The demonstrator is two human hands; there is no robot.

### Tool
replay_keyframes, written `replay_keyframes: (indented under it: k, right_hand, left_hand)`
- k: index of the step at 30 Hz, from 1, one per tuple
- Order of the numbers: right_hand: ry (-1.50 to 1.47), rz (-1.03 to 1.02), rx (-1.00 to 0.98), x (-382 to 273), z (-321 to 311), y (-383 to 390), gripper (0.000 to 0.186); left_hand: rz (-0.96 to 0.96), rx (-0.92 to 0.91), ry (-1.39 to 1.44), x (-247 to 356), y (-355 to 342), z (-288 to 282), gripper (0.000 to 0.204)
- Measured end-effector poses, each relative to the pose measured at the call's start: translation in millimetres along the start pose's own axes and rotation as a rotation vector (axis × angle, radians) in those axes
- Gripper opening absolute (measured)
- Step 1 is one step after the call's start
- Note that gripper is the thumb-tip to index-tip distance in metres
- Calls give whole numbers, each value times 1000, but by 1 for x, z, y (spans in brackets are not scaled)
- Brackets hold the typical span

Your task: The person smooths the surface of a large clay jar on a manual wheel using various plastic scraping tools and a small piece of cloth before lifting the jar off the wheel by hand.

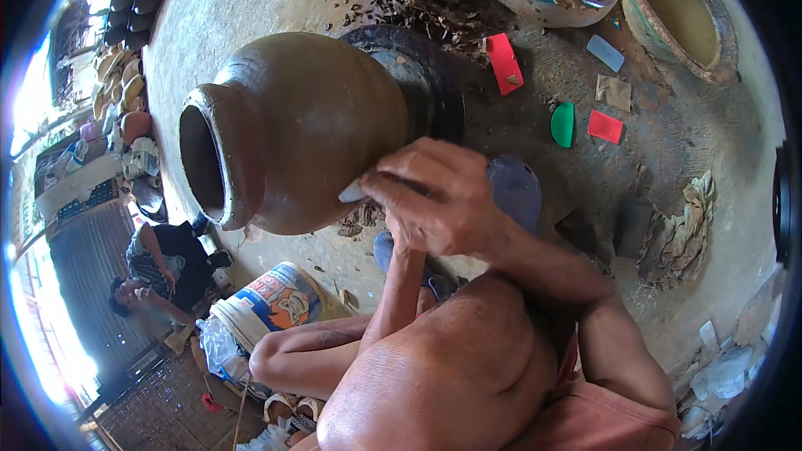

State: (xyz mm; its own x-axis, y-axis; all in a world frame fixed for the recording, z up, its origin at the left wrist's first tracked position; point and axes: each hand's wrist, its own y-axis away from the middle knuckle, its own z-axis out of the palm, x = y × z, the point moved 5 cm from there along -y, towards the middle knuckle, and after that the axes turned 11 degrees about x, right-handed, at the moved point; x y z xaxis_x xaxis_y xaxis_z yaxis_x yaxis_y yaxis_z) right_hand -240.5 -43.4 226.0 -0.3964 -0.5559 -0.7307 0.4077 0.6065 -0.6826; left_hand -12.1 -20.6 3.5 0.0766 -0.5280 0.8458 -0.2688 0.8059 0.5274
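A large brown clay jar [313, 134] appears sideways in the head view, its thick-rimmed mouth toward the left. Its base end meets a dark round stand [439, 88]. My right hand [443, 192] is closed, pinching a small pale flat scraper [354, 192] between thumb and fingers. The scraper's edge touches or lies very near the jar's lower side. Behind it, my left hand [403, 232] shows only in part near the jar; its fingers are hidden by the right one. My bent knee [426, 384] rises beneath the right forearm.
A basin [547, 12] holds coloured pieces and murky bits. Beside it stands a tub of cloudy water [681, 12]. Red, green, blue and brown flat pieces lie on the floor, near a crumpled cloth [681, 238]. A white bucket [271, 305] and another person [171, 276] are at left.
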Motion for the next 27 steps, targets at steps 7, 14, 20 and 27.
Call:
replay_keyframes:
  k: [7, 14, 20, 27]
  right_hand:
    - [31, 124, 102, 85, 27, -86, 16]
    - [62, 92, 187, 34, 17, -21, 28]
    - [-11, -22, -90, 0, 2, 20, 30]
    - [125, 200, 169, 134, -1, -39, 18]
  left_hand:
    - [-385, 188, 394, -17, 8, -4, 67]
    - [-405, 203, 463, -23, 19, 19, 69]
    - [-385, -17, 464, -14, 38, 36, 66]
    - [-325, 118, 276, 17, -37, -18, 67]
